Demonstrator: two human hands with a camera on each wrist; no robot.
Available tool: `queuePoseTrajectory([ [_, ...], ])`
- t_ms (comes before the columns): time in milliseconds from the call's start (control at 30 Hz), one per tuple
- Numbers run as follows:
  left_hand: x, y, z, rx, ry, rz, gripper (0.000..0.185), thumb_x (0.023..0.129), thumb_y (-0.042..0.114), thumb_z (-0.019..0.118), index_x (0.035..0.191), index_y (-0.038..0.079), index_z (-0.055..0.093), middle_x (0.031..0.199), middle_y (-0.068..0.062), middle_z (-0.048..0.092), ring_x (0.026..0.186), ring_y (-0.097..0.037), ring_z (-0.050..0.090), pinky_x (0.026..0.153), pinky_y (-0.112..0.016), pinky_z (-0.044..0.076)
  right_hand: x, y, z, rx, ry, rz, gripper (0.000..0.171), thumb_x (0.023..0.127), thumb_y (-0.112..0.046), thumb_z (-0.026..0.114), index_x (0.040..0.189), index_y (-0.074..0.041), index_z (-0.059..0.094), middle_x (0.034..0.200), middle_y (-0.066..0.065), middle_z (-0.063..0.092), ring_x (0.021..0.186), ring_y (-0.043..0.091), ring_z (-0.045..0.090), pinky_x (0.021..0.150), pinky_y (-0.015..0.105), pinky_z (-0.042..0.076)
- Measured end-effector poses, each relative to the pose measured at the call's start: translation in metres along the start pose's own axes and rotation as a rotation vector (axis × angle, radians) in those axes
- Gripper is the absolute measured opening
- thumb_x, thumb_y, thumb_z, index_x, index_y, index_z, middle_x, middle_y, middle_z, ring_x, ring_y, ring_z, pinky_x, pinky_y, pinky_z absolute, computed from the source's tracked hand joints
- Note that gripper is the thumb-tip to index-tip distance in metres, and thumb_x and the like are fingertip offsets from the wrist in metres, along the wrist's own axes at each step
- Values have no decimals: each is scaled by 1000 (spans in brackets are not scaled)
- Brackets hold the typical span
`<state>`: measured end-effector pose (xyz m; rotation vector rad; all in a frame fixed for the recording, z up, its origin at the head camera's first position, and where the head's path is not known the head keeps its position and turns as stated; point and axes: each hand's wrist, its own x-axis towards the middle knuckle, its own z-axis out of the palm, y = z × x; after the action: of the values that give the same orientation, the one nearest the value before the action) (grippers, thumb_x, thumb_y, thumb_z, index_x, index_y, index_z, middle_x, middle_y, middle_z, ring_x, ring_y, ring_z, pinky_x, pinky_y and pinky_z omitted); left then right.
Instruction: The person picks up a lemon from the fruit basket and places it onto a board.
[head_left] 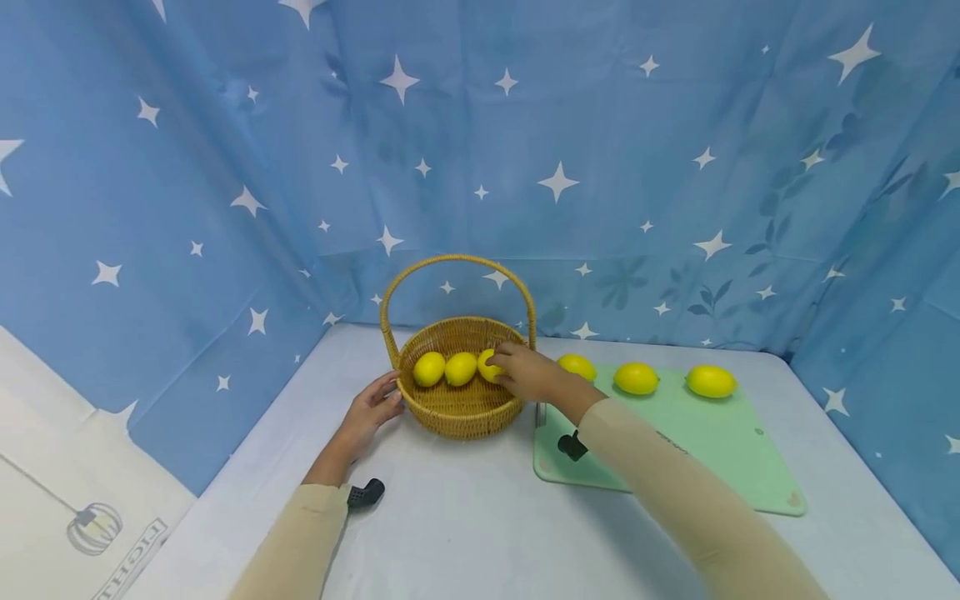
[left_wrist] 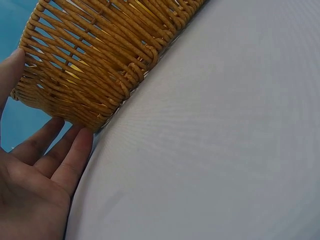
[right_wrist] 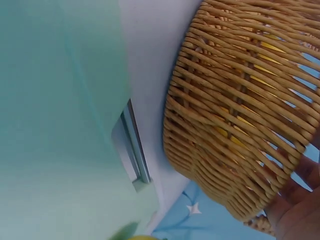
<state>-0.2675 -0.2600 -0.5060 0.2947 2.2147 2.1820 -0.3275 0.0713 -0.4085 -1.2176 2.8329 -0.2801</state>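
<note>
On the bench [head_left: 450, 517], your left hand [head_left: 367, 417], fingers loosely extended, touches the basket [head_left: 465, 425] at its left side. Inside, two lemons [head_left: 430, 369] lie loose; your right hand [head_left: 528, 375] has its fingers curled on a third lemon [head_left: 489, 364] beside them. Reads about halfway: three other lemons [head_left: 636, 378] remain, unheld, along the far edge of the board [head_left: 720, 450].

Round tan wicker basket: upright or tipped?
Upright: the basket sits base-down on the white table, its arched wicker handle rising above the rim.
</note>
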Motion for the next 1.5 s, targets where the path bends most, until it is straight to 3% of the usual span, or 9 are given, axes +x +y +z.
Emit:
queuePoseTrajectory([
  [133, -1, 7, 3, -18, -17, -15, 53, 101, 12, 56, 150, 7, 36, 151, -23, 32, 127, -32, 46, 105, -50, 41, 8, 2, 8, 1, -30, 63, 41, 99, -24, 59, 139, -14, 54, 130, 4, 49, 112, 18, 52, 91, 30, 49],
  [267, -2, 12, 4, -7, -22, -3, 53, 101, 13, 56, 150, 7, 36, 151, -24, 32, 125, -32, 47, 105, -51, 41, 14, 1, 12, 12, -59, 121, 46, 98, -27, 61, 142, -15, 52, 139, 7, 45, 121, 22, 49, 98, 37, 47],
  [500, 2, 4, -1, 13, -5, 24, 55, 99, 22, 60, 149, 11, 39, 149, -20, 36, 124, -31, 49, 101, -46, 46, 26, -3, 14, -31, -114, 211, 56, 97, -34, 60, 149, -21, 42, 154, 10, 31, 140, 30, 31, 110, 49, 36],
  [733, 3, 1, -1, -1, 6, 4, 55, 98, 21, 61, 148, 12, 40, 150, -19, 36, 125, -30, 49, 101, -43, 47, 29, -5, 16, -61, -120, 205, 67, 96, -37, 61, 154, -21, 31, 160, 12, 17, 144, 33, 19, 114, 53, 27],
  [967, 0, 1, 2, 6, -8, -9, 55, 100, 18, 57, 151, 11, 36, 151, -20, 33, 128, -34, 45, 103, -47, 43, 29, -7, 18, -81, -180, 208, 74, 96, -41, 61, 156, -20, 23, 162, 12, 10, 145, 35, 13, 115, 52, 23],
  [1167, 0, 1, 3, 0, -1, -3, 56, 99, 21, 60, 150, 11, 38, 150, -19, 35, 127, -31, 47, 101, -43, 46, 31, -7, 19, -103, -196, 221, 76, 96, -43, 60, 157, -22, 20, 161, 12, 12, 145, 34, 15, 114, 51, 26],
  [1500, -1, 1, 2, 15, 5, 14, 55, 98, 22, 61, 148, 11, 40, 148, -19, 38, 126, -30, 48, 100, -43, 47, 29, -6, 21, -67, -140, 202, 67, 97, -39, 60, 153, -17, 32, 155, 15, 27, 140, 34, 29, 111, 52, 33],
])
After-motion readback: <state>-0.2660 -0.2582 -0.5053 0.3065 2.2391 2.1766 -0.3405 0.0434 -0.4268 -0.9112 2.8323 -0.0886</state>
